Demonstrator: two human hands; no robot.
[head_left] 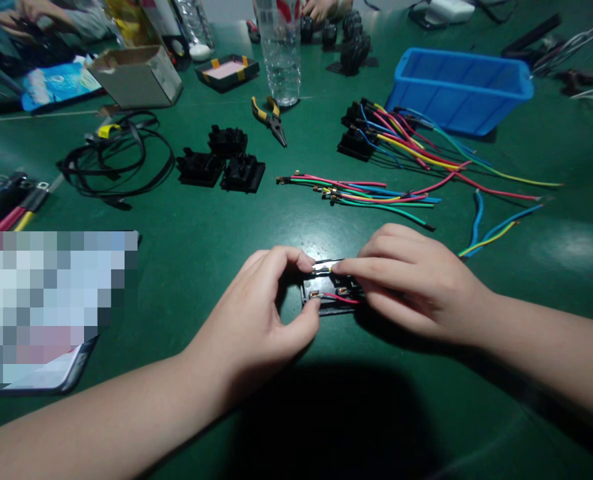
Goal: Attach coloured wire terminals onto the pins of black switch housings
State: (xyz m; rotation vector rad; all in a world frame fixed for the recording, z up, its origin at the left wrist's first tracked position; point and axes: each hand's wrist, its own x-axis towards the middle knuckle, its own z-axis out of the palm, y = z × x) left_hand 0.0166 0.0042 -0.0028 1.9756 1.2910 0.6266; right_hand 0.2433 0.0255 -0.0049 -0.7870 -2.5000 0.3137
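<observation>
A small black plastic socket housing [330,305] lies on the green table between my hands, with brass terminals and a red wire [343,299] in it. My left hand [271,307] grips its left side, thumb at the near edge and index finger at the far edge. Over its right part, my right hand [416,287] has its fingers closed, the index fingertip pressing at the far edge by a bit of yellow. Whatever lies under the right fingers is hidden. Just beyond is a bunch of coloured wires with terminals [361,190].
Black housings [221,160], pliers [271,120] and a coiled black cable [121,153] lie farther back. Wired housings [359,143] sit before a blue bin [461,100]. Left are a phone-like device [71,373] and a cardboard box [141,83]. Other people's hands [321,10] show at the far side.
</observation>
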